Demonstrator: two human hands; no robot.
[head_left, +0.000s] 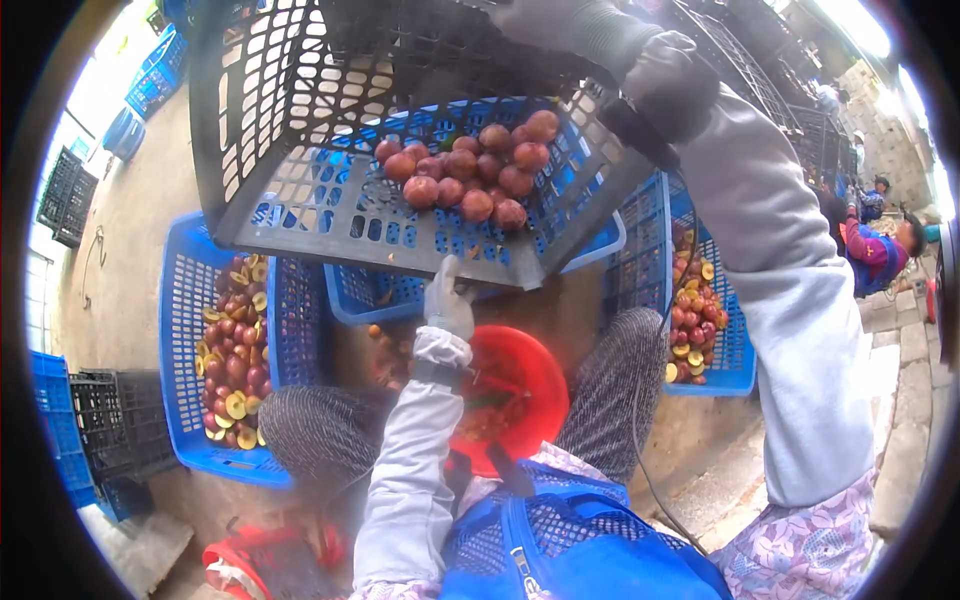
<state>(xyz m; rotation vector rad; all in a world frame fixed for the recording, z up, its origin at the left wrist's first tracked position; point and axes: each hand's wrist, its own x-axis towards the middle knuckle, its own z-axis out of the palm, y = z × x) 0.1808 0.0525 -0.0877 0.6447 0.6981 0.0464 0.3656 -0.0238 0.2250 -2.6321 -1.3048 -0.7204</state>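
A black plastic crate (385, 245) hangs tilted in front of me, above a blue basket. Reddish-purple plums (475, 170) are bunched together inside it. My left hand (448, 302), in a pale grey glove, is closed on the crate's near edge, its other fingers partly hidden. At the top of the view my gloved right hand (565, 25) reaches the crate's far right side. Its fingertips are blurred and cut off by the crate and the picture edge, so their grip is unclear. Beneath the crate stands the blue basket (345, 300), mostly covered.
Cut and whole plums fill a blue basket (170, 330) at left and another (735, 375) at right. A red basin (545, 375) with scraps sits between my knees. Black crates (115, 425) stand at far left. A person (880, 255) sits at far right. A thin cable (640, 440) crosses my right leg.
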